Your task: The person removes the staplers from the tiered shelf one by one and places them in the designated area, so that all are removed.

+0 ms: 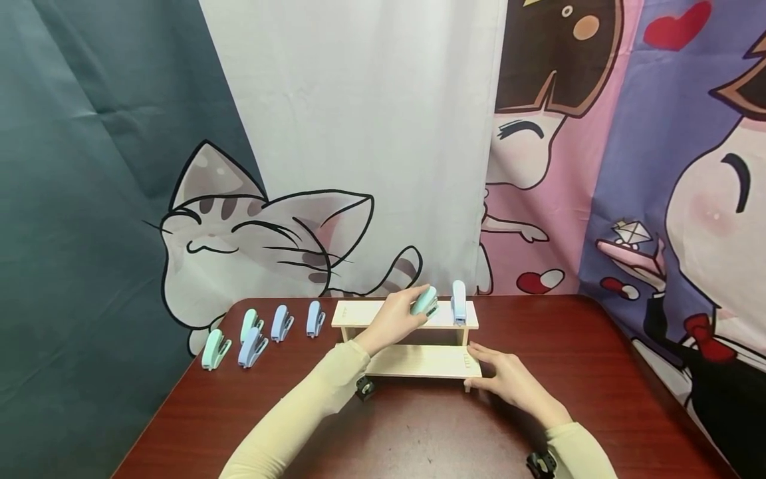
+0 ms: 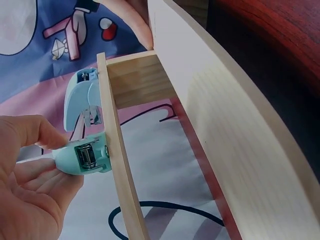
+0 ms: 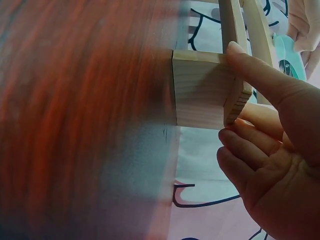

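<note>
A two-tier wooden rack (image 1: 419, 361) stands on the table. My left hand (image 1: 395, 320) pinches a mint green stapler (image 1: 425, 302) at its upper shelf; in the left wrist view this stapler (image 2: 82, 156) meets the shelf's edge. Beside it a light blue stapler (image 1: 459, 303) stands on the same shelf, toward the right end. With thumb and fingers, my right hand (image 1: 509, 376) grips the right end of the lower shelf. In the right wrist view the thumb lies on the board's edge (image 3: 239, 97), above a wooden leg (image 3: 200, 90).
Left of the rack, several staplers stand on the dark red table (image 1: 407, 432): blue ones (image 1: 314, 319) and mint green ones (image 1: 215, 350). A printed curtain (image 1: 371, 133) hangs right behind the table's back edge.
</note>
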`<state>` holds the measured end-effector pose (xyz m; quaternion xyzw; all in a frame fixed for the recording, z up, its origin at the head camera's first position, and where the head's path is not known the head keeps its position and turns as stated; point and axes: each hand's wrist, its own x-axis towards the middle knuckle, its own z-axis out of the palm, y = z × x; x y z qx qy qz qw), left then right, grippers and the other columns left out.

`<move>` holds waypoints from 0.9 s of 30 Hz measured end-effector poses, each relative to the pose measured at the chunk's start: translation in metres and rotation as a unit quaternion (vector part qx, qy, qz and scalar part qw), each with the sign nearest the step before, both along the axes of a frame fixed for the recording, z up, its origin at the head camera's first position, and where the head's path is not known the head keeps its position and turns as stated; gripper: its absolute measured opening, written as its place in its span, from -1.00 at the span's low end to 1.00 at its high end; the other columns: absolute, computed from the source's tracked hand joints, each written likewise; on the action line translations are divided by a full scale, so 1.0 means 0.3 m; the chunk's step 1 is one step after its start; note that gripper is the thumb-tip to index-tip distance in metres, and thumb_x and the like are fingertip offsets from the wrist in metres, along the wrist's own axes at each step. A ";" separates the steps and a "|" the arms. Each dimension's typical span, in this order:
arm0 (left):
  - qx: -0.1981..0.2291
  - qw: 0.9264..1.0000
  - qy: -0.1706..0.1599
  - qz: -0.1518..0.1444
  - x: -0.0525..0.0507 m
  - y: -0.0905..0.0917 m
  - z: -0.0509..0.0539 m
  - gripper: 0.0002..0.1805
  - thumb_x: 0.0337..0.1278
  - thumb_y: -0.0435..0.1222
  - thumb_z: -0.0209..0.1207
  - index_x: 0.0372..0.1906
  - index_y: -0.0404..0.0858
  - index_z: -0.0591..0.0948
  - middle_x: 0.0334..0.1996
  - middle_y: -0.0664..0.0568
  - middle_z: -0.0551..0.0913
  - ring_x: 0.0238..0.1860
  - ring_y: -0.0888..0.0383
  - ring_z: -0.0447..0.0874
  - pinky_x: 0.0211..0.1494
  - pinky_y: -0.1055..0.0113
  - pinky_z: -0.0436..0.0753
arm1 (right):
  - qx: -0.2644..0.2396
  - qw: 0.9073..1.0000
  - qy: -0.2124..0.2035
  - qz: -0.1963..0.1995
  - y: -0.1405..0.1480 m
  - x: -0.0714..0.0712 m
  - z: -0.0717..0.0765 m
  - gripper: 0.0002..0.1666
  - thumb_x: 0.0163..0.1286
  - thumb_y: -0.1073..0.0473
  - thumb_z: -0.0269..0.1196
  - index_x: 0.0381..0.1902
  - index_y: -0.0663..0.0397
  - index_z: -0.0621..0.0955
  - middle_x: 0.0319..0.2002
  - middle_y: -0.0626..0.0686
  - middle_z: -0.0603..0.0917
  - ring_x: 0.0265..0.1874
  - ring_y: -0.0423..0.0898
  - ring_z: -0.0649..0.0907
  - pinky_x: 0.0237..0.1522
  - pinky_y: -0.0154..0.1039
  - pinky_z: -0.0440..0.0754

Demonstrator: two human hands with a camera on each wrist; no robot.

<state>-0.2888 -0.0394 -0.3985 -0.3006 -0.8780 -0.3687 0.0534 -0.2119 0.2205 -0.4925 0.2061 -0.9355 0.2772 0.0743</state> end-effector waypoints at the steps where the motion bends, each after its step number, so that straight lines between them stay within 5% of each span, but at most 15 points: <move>1: 0.002 1.000 -0.001 0.000 0.002 -0.003 0.000 -0.31 0.12 -0.43 0.29 0.42 -0.30 0.45 0.23 -0.16 0.60 -0.01 0.06 0.65 0.00 0.28 0.67 | 0.000 1.000 0.000 0.000 0.001 0.000 0.000 -0.17 0.17 -0.09 0.51 0.30 0.23 0.57 0.29 0.19 0.57 0.25 0.14 0.57 0.22 0.13 0.51; 7: 0.009 1.000 0.007 0.004 0.002 -0.033 0.004 -0.31 0.09 -0.45 0.30 0.41 -0.29 0.47 0.24 -0.17 0.60 0.01 0.04 0.66 -0.01 0.27 0.67 | 0.002 1.000 0.017 0.002 0.002 0.002 0.005 -0.17 0.15 -0.10 0.52 0.29 0.23 0.58 0.29 0.18 0.58 0.24 0.14 0.58 0.21 0.13 0.52; 14: 0.063 0.998 -0.003 -0.002 -0.007 -0.104 0.017 -0.32 0.09 -0.50 0.30 0.39 -0.35 0.47 0.24 -0.24 0.58 0.10 -0.08 0.68 0.03 0.25 0.69 | 0.003 1.000 0.016 0.002 0.004 0.011 0.002 -0.15 0.15 -0.11 0.52 0.30 0.23 0.57 0.29 0.19 0.57 0.24 0.14 0.58 0.21 0.12 0.52; 27: 0.094 0.991 0.026 0.095 -0.019 -0.318 0.079 -0.33 0.06 -0.48 0.34 0.37 -0.29 0.51 0.21 -0.27 0.60 0.07 -0.13 0.69 0.04 0.13 0.70 | -0.003 1.000 0.019 0.002 0.001 0.005 -0.003 -0.16 0.15 -0.09 0.52 0.29 0.24 0.58 0.28 0.20 0.58 0.24 0.14 0.58 0.21 0.13 0.52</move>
